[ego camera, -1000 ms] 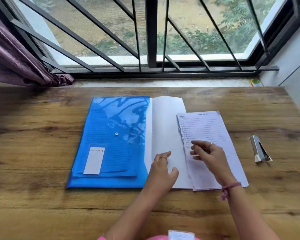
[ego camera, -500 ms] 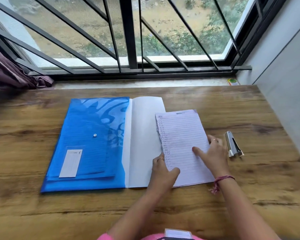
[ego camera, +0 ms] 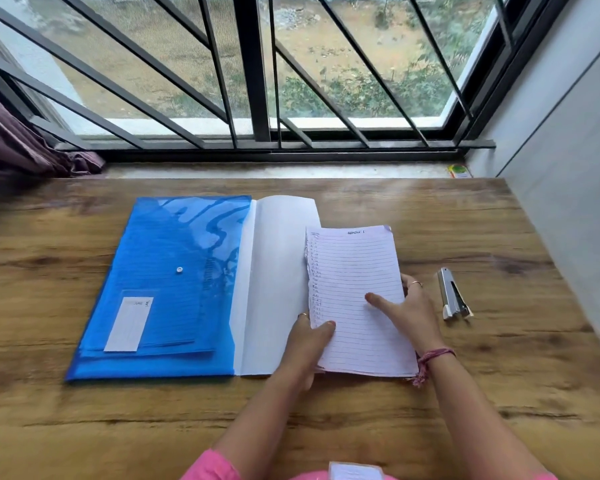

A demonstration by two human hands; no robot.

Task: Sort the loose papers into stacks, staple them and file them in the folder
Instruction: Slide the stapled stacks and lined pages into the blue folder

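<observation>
**A:** We record, at the centre of the frame, a stack of white lined paper sheets (ego camera: 357, 299) lying on the brown wood-grain desk (ego camera: 499, 393). Its left edge is ragged and overlaps a plain white sheet (ego camera: 274, 282).

**B:** Agreed. We note that plain sheet lies against the right edge of the translucent blue plastic folder (ego camera: 163, 289), which lies flat at centre left with a white snap button and a white label card in its lower left.

**A:** The hands?

**B:** We find the left hand (ego camera: 307, 348) at the stack's lower left edge, thumb on top of the sheets and the other fingers hidden beneath, so it pinches the stack. The right hand (ego camera: 407, 313) rests on the stack's right side, thumb laid across the lined page, fingers curled round the right edge.

**A:** We add a silver metal stapler (ego camera: 452, 294) lying on the desk just right of the right hand, apart from it.

**B:** At the top of the frame we see a black barred window (ego camera: 253, 81); at upper left, a purple curtain (ego camera: 18, 147).
</observation>
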